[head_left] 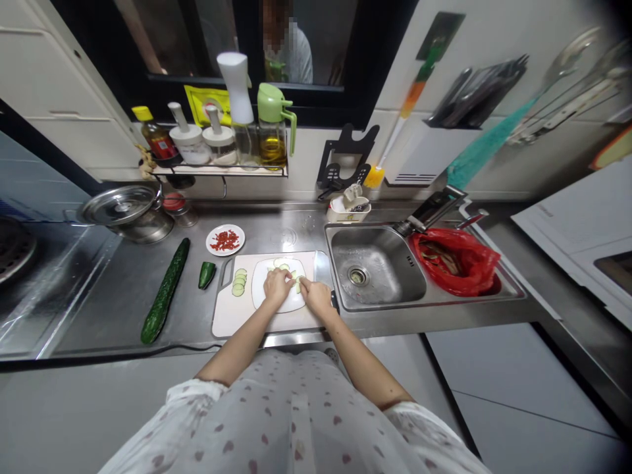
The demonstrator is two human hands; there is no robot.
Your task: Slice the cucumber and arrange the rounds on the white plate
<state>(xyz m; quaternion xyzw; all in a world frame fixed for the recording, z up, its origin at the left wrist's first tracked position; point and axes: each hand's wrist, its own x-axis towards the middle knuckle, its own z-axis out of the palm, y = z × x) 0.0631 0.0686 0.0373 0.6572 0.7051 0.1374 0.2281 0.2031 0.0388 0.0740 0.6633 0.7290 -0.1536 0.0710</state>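
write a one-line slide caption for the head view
Left hand and right hand meet over cucumber slices on a white plate set on a cutting board beside the sink

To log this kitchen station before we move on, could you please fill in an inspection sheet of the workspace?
Surface: steel counter, white cutting board beside the sink.
Job's things: cucumber slices on the board, more on the white plate.
Clutter: whole cucumber, cucumber end, chili dish, lidded pot, red bag.
Hands: left hand and right hand both on the plate's slices; grip unclear.
Cables: thin dark line along counter front; cannot tell if a cord.
Surroundings: bottle shelf, hanging utensils, a person in the window.
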